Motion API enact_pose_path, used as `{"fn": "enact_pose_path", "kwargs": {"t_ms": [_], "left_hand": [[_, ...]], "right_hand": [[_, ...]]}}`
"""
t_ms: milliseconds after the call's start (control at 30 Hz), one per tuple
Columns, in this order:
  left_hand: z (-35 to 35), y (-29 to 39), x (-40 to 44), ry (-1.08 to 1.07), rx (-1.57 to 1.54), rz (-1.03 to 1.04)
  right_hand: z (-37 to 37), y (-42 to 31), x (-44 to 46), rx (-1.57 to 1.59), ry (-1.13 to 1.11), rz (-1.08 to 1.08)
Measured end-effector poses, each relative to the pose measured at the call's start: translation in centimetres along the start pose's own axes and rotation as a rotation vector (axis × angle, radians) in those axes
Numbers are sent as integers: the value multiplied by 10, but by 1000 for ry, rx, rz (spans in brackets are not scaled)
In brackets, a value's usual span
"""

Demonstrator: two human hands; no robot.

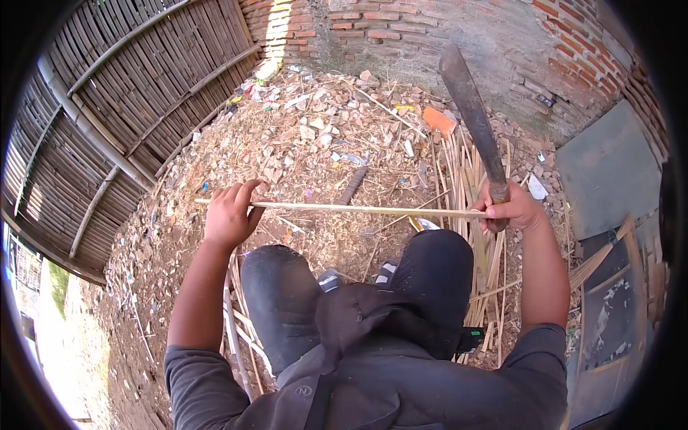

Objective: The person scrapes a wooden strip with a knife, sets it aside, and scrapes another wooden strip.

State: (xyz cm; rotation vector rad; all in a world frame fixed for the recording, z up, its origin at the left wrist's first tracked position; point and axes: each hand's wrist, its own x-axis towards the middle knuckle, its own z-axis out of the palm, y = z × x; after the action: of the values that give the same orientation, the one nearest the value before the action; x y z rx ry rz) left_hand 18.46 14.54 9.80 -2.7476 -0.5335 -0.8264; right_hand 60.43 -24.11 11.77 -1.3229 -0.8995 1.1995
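Observation:
A thin, pale bamboo strip (pixel 365 209) stretches level across in front of my knees. Near its left end, my left hand (pixel 231 211) is closed around it. My right hand (pixel 512 208) grips the wooden handle of a machete (pixel 469 104), whose dark, worn blade points up and away. The strip's right end meets the thumb and fingers of that same hand, beside the handle. On the ground beyond the strip lies a short dark ridged rod (pixel 352 186).
Split bamboo strips (pixel 455 168) lie in a pile by my right leg, with more sticks (pixel 233 322) at my left. Rubble and litter (pixel 301 129) cover the ground. A bamboo fence (pixel 136 79), a brick wall (pixel 401 36) and a grey panel (pixel 609 168) stand around.

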Motion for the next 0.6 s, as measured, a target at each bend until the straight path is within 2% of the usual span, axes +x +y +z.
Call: {"fn": "enact_pose_path", "kwargs": {"t_ms": [100,233,267,367,433,500,567,600], "left_hand": [[-31,5,-44,-100,-12,-97],[-64,36,-99,-363,-107,-542],[-68,43,-111,-399,-200,-622],[-63,60,-157,-436,-342,-793],[-65,78,-170,-478,-366,-884],[-64,88,-177,-565,-358,-931],[-58,96,-186,-605,-363,-986],[-53,97,-193,-635,-318,-961]], "right_hand": [[3,-11,35,-375,196,-250],[17,-18,82,-695,475,-160],[19,-4,101,-794,558,-230],[69,16,142,-741,377,-240],[112,35,163,-903,334,-360],[147,45,184,-1048,64,-192],[178,70,196,-1031,-57,-382],[192,76,201,-1078,-134,-371]]}}
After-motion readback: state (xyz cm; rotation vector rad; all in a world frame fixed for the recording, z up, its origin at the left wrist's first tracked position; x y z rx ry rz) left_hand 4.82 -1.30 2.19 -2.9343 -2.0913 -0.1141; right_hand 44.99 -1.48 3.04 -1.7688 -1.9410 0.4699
